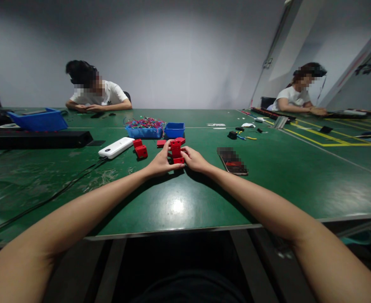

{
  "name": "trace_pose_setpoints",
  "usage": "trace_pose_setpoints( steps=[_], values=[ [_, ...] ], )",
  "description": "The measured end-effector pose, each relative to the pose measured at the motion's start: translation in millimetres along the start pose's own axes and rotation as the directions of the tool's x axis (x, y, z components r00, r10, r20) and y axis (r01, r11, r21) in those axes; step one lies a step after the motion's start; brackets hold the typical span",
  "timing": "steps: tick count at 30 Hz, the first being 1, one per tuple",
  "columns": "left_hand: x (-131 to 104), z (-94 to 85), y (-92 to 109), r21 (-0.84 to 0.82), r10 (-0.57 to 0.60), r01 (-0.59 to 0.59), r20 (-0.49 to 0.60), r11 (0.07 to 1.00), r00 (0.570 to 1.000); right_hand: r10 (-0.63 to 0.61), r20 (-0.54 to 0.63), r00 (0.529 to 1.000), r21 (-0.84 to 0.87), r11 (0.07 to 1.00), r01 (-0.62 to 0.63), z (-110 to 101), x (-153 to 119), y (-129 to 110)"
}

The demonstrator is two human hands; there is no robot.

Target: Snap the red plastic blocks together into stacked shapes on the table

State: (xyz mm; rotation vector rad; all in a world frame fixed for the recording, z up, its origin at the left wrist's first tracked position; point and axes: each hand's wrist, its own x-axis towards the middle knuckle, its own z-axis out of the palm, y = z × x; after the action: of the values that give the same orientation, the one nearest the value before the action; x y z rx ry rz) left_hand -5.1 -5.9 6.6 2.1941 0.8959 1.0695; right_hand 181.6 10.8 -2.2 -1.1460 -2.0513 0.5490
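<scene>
Between my two hands, over the green table, is a red bracket-like block (176, 150) with small holes in its face. The fingers and thumb of my left hand (160, 163) wrap its left side. On the right, my right hand (195, 160) has its fingertips closed against the block's edge; whether they pinch something small there is hidden. A similar red block (140, 149) lies on the table left of my hands. Just behind the held block, another red piece (161, 143) is partly covered by my left hand.
A blue bin of coloured wires (144, 128) and a smaller blue bin (174, 129) stand behind my hands. A white power bank (116, 148) with cables lies left, a phone (232, 161) right. Pliers (246, 137) lie farther back. Two people sit across the table.
</scene>
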Motion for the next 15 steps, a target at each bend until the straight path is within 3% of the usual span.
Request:
trace_pose_setpoints(
  steps=[4,9,12,15],
  values=[
    [1.3,-0.7,-7.0,0.051,-0.098,0.102,-0.070,0.993,0.993,-0.043,0.063,0.997,-0.166,0.985,0.053,1.9,-2.7,-0.5],
    [2.1,-3.1,-7.4,0.065,-0.129,0.132,-0.055,0.989,0.990,0.055,0.018,0.998,-0.335,0.941,-0.046,-0.9,-5.6,-0.3],
    [1.4,-2.7,-1.8,0.029,-0.137,0.138,-0.036,0.990,0.990,0.082,-0.053,0.995,-0.270,0.958,-0.094,-6.4,-3.8,1.7],
    [0.2,-1.8,2.1,0.005,-0.135,0.135,-0.022,0.991,0.991,0.184,-0.139,0.973,-0.040,0.981,-0.191,-10.4,0.5,3.0]
  ],
)
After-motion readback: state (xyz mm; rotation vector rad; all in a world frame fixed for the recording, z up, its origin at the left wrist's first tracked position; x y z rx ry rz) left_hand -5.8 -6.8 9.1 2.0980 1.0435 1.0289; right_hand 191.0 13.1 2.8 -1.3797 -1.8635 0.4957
